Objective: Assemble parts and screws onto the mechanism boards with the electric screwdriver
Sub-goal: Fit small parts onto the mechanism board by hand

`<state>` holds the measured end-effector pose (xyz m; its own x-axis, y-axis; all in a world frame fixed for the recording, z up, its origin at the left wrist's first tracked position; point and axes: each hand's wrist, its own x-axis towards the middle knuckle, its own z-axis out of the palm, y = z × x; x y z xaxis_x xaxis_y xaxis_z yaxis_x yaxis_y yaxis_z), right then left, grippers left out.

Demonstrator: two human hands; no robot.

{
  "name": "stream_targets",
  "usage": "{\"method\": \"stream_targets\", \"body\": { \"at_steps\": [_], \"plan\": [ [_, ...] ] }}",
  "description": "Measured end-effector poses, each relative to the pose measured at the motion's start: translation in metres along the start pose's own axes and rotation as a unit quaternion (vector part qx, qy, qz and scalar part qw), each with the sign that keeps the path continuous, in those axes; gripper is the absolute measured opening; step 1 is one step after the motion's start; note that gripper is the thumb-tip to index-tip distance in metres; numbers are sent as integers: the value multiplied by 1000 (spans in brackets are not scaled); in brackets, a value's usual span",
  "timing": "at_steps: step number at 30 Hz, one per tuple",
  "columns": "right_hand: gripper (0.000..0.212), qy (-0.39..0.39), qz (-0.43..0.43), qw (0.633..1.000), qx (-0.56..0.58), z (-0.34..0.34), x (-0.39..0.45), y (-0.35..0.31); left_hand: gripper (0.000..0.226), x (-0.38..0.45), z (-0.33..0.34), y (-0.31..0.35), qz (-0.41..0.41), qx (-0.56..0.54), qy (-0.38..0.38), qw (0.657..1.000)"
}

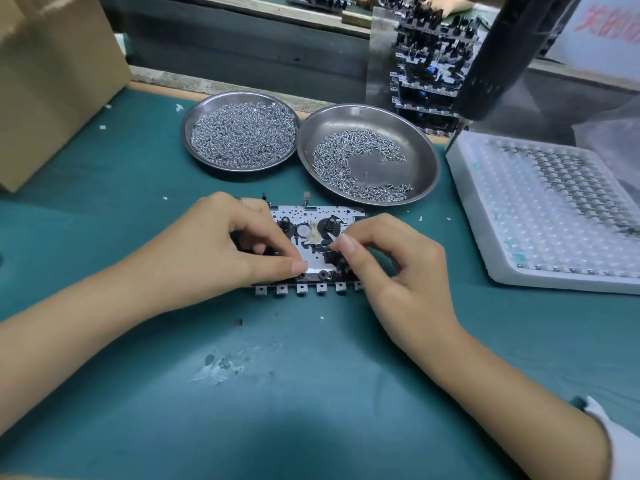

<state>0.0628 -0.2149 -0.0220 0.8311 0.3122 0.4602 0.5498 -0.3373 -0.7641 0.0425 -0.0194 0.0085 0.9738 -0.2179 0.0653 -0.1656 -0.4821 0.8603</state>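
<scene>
A small part is being seated on the perforated silver mechanism board (313,216), flat on the green mat (311,375). The board is pinched by the left hand (221,244), the part by the right hand (388,258) (part unclear). A screw is judged next.

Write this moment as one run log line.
left hand: on mechanism board | right hand: pinching part | screwdriver: hanging unused

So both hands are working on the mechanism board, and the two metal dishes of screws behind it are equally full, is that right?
Not quite. Both hands, left hand and right hand, are on the mechanism board, but the dishes differ. The head view shows the left dish nearly covered with screws, while the right dish holds only a thin, crescent-shaped scatter with bare metal showing.
</scene>
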Motion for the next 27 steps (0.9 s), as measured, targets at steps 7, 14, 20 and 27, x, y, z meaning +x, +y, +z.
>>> {"method": "stream_targets", "body": {
  "at_steps": [7, 14, 20, 27],
  "plan": [
    [12, -3, 9, 1000, 18, -2, 1, -1, 11, 1, -3, 2, -7, 7, -7, 1000],
    [3, -37, -118, 984, -130, 2, -6, 1, 6, 0, 0, 1, -9, 18, 9, 1000],
    [8, -36, -144, 969, -198, 8, -10, -1, 8, 0, 3, 0, -15, -18, 18, 1000],
    [6, -36, -134, 970, -201, 9, -9, -3, 6, 1, 1, 0, -19, -24, 9, 999]
  ]
}}
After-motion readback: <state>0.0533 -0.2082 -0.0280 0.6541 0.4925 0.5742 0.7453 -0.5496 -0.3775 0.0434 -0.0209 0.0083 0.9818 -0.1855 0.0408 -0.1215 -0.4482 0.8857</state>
